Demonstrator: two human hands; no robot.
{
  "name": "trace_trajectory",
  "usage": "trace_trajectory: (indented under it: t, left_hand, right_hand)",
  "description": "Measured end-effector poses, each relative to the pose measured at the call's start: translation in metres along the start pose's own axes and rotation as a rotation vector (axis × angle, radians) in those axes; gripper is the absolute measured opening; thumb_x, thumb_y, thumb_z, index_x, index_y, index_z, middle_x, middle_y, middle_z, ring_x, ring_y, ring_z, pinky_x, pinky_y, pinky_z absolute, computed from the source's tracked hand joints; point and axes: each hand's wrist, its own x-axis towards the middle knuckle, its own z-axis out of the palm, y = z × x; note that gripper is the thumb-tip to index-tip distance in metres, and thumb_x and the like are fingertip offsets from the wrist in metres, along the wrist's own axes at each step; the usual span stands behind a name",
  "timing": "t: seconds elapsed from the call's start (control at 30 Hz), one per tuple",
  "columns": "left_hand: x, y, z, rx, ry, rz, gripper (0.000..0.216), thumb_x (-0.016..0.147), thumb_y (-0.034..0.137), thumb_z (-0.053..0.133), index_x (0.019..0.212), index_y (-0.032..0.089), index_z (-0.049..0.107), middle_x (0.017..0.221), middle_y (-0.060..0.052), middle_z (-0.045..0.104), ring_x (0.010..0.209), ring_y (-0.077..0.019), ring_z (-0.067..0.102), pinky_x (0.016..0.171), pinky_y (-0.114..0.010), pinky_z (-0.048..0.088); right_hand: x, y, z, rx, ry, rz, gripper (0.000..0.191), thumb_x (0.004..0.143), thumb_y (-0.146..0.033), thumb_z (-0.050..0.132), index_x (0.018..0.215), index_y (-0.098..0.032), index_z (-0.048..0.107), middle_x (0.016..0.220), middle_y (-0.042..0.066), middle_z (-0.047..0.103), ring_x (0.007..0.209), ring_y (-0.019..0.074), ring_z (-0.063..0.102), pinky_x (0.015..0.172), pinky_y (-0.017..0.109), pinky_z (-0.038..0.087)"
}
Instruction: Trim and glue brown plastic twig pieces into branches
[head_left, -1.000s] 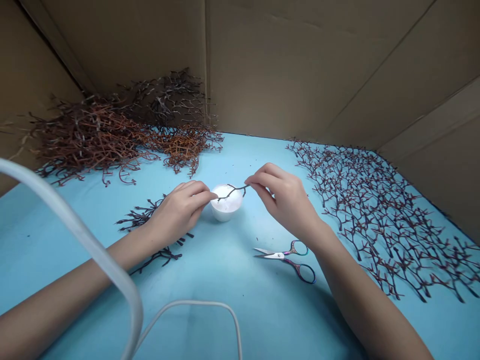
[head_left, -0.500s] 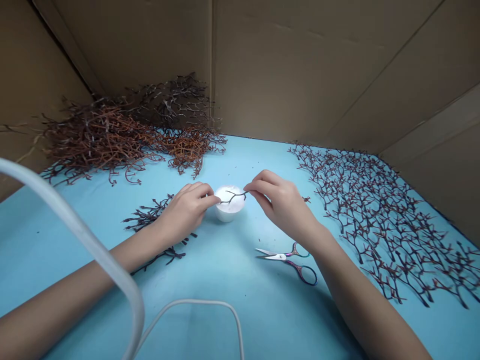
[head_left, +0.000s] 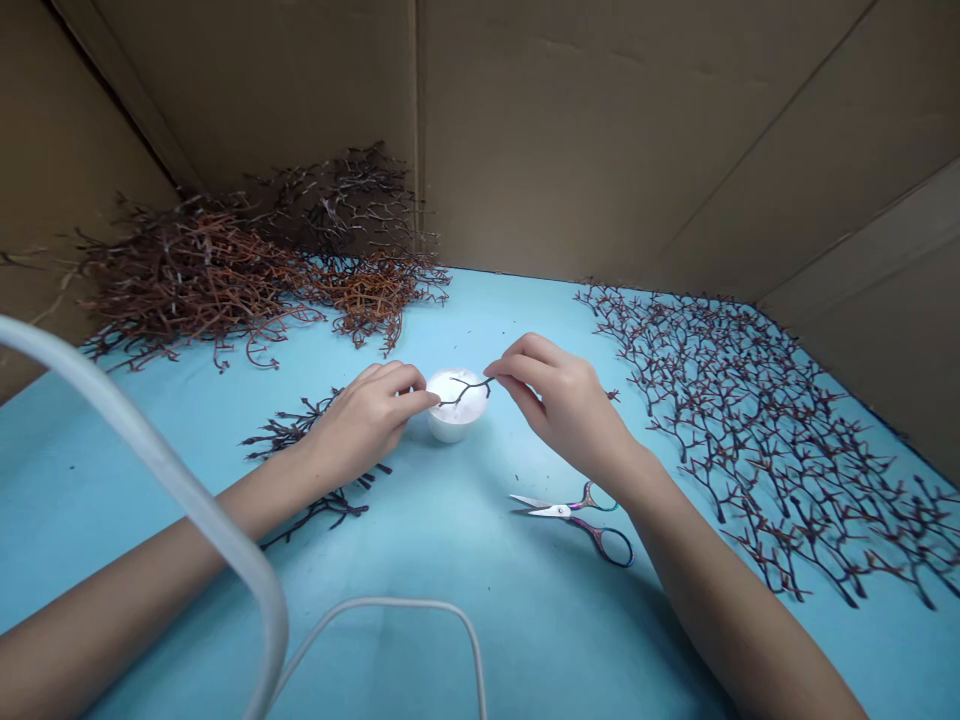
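The bare left hand [head_left: 364, 420] and bare right hand [head_left: 566, 405] are slim, with tapering fingers and short, plain fingernails. Beyond the left hand, a smooth, rounded left forearm [head_left: 150, 570] narrows towards a slender wrist; the right forearm [head_left: 720, 590] matches it in shape, equally bare.

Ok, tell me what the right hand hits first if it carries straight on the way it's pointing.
The white cup, most likely. The right hand points left toward it, pinching a dark branching twig held over the cup. Depth is unclear, so the hand might pass just above the rim.
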Motion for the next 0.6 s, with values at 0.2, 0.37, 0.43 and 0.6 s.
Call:
trace_trajectory:
  t: [0.2,0.37,0.43,0.6]
  left_hand:
    - [0.001,0.001,0.001,-0.006,0.055,-0.070,0.029,0.076,0.003,0.035,0.083,0.015,0.060,0.072,-0.005,0.054,0.067,-0.0146,0.047,0.061,-0.027,0.041]
    - [0.002,-0.001,0.005,0.020,0.027,-0.052,0.031,0.075,0.001,0.034,0.082,0.015,0.061,0.070,-0.005,0.054,0.065,-0.0145,0.046,0.060,-0.027,0.041]
    - [0.002,-0.001,0.005,0.020,0.011,-0.044,0.031,0.075,0.000,0.034,0.082,0.014,0.061,0.070,-0.005,0.054,0.065,-0.0147,0.046,0.060,-0.027,0.041]
    - [0.002,-0.001,0.004,0.034,-0.045,-0.043,0.033,0.072,-0.002,0.033,0.080,0.015,0.060,0.071,-0.005,0.053,0.066,-0.0148,0.046,0.062,-0.027,0.041]
  right_hand:
    - [0.001,0.001,-0.002,0.023,0.041,0.000,0.018,0.079,-0.010,0.041,0.076,-0.015,0.058,0.073,0.005,0.053,0.062,0.0106,0.048,0.054,0.022,0.039]
    - [-0.001,0.001,0.004,-0.001,-0.006,0.005,0.019,0.080,-0.011,0.040,0.078,-0.014,0.058,0.074,0.005,0.053,0.061,0.0113,0.048,0.054,0.023,0.039]
    - [-0.001,0.000,0.005,-0.003,-0.008,-0.002,0.020,0.080,-0.012,0.039,0.079,-0.014,0.059,0.074,0.006,0.053,0.061,0.0115,0.048,0.054,0.023,0.040]
    - [-0.001,0.001,0.008,-0.002,-0.011,-0.016,0.021,0.080,-0.011,0.038,0.078,-0.015,0.058,0.074,0.005,0.053,0.061,0.0113,0.048,0.054,0.022,0.040]
